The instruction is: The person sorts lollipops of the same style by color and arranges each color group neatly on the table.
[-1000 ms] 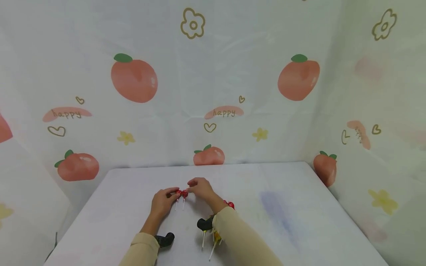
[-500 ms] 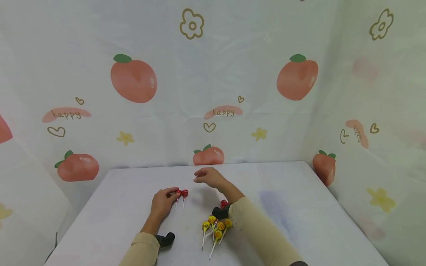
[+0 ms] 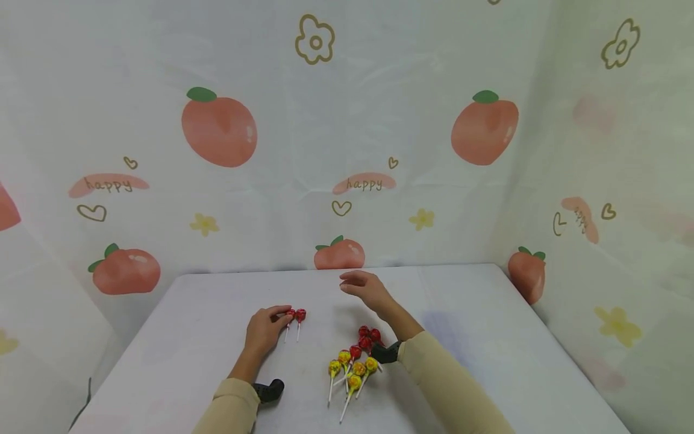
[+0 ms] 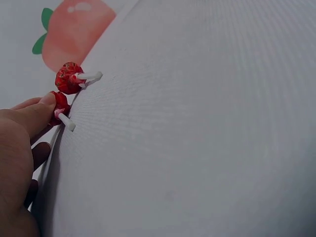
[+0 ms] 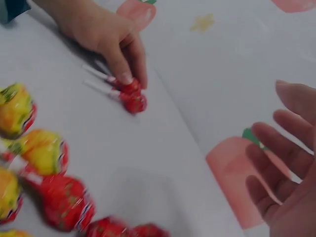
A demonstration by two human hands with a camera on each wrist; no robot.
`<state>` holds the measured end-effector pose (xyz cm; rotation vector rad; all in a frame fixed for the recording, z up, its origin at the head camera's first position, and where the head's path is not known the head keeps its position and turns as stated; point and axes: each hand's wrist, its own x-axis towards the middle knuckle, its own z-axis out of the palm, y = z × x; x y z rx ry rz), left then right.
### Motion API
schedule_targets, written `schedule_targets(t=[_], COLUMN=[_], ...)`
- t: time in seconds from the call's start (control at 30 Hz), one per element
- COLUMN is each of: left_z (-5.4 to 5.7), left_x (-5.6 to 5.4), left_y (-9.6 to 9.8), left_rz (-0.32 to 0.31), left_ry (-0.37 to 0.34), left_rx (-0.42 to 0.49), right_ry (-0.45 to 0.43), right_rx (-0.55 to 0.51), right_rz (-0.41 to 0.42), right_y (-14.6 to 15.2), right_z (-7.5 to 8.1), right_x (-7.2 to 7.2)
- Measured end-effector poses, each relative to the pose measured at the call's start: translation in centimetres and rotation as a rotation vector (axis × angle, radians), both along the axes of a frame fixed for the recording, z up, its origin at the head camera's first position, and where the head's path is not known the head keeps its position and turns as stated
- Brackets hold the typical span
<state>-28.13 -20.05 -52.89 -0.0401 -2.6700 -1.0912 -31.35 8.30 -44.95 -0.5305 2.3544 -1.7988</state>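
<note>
The left hand [image 3: 264, 331] pinches a red lollipop [image 3: 292, 313] beside a second one [image 3: 300, 314] toward the tabletop's [image 3: 217, 301] far edge, seemingly lining them up; the relaxed, empty right hand [image 3: 373, 290] likely needs another from the pile [image 3: 355, 382].

Two red lollipops [image 3: 300, 315], side by side, white sticks [image 3: 298, 332] roughly parallel, one pinched by the left hand [image 3: 263, 330]

Head view: light is diffuse, slightly dim; a soft-edged shadow falls on the white flat tabletop [image 3: 520, 374] beside the beige fabric right sleeve [image 3: 450, 380]. Left wrist: greyish, darkening lower right. Right wrist: glossy round yellow lollipops [image 5: 45, 150] and glossy round red lollipops [image 5: 66, 202] blur.
</note>
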Motion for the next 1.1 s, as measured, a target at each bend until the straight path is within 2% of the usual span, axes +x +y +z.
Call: schedule_targets(t=[0.2,0.47,0.8,1.1], left_z=[-0.1,-0.2,0.0,0.3], left_x=[-0.1,-0.1,0.2,0.3], left_y=[0.1,0.1,0.3,0.3], left_rz=[0.007,0.019,0.021,0.009], left_ry=[-0.012,-0.016,-0.028,-0.021], left_rx=[0.0,-0.01,-0.011,-0.028], right_ry=[0.046,0.087,0.035,0.017], right_rx=[-0.03,0.081,0.212,0.296], right_rz=[-0.127,-0.17,-0.056,0.069], right_y=[1.4,2.9,4.5,5.1], right_z=[-2.1,-4.1,-6.0,-5.7], right_x=[1.0,2.3,2.7,3.1])
